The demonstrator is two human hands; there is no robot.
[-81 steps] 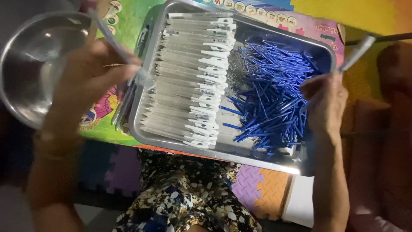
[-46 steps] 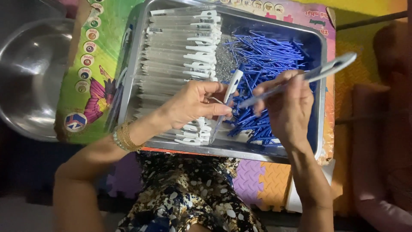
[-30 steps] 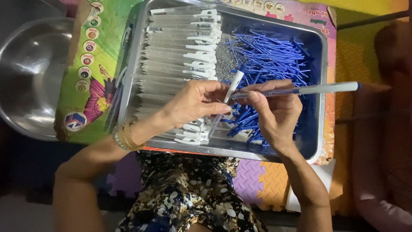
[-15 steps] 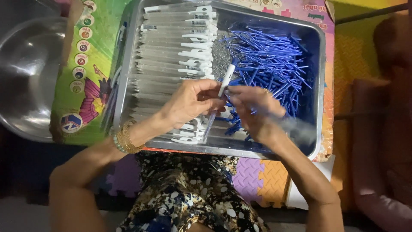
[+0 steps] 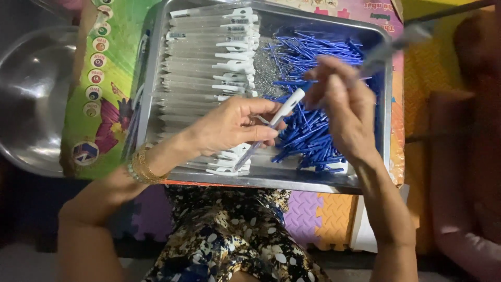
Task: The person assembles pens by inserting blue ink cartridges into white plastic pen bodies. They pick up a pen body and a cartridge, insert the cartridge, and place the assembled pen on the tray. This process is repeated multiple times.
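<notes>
A metal tray (image 5: 271,180) rests across my lap. Its left half holds a stack of clear pen barrels with white clips (image 5: 209,68). Its right half holds a heap of blue pen refills (image 5: 313,130). My left hand (image 5: 229,128) is over the tray's middle and grips one clear pen barrel (image 5: 271,128) with its white end pointing up and right. My right hand (image 5: 342,104) hovers above the blue refills and holds a blurred pen-like piece (image 5: 391,47) that sticks out toward the tray's far right corner.
A large steel bowl (image 5: 31,99) sits to the left of the tray. A colourful printed box (image 5: 99,104) lies under the tray's left side. Foam puzzle mats (image 5: 318,214) cover the floor, and a dark cushion (image 5: 469,156) stands at the right.
My right hand has risen from beside the barrel's tip and swung its pen-like piece up toward the far right. My left hand keeps its barrel in nearly the same place.
</notes>
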